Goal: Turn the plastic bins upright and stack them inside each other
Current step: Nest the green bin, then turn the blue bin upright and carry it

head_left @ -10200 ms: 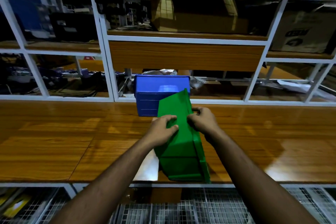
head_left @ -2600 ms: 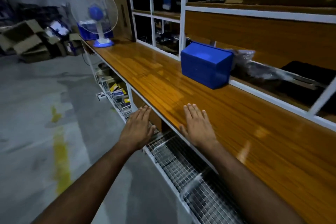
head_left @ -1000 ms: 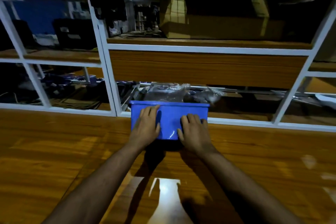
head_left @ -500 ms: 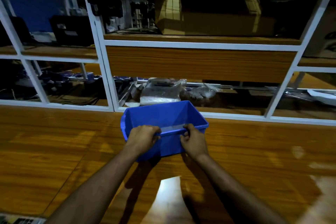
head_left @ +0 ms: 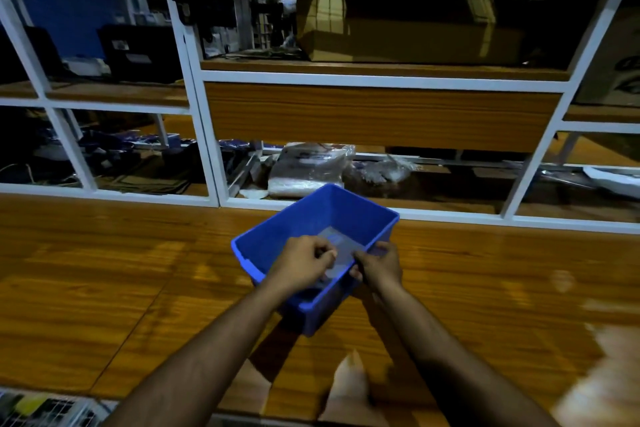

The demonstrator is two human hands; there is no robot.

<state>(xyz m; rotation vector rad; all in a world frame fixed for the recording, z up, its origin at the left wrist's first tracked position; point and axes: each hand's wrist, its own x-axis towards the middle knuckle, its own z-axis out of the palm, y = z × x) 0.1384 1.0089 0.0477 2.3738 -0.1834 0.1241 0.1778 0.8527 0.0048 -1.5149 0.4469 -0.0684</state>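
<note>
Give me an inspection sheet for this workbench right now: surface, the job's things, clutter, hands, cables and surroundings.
Surface: glossy wooden benchtop, bare apart from the bin.
Job's things: one blue plastic bin, open side up, turned at an angle to the bench edge; no second bin in view.
Clutter: plastic bags on the low shelf behind the bin.
Hands: left hand and right hand both curled over the bin's near rim, grip closed.
Cables: a thin white cable in the lower left shelf bay.
Surroundings: white-framed shelving with a cardboard box above; wire mesh rack below the bench.
</note>
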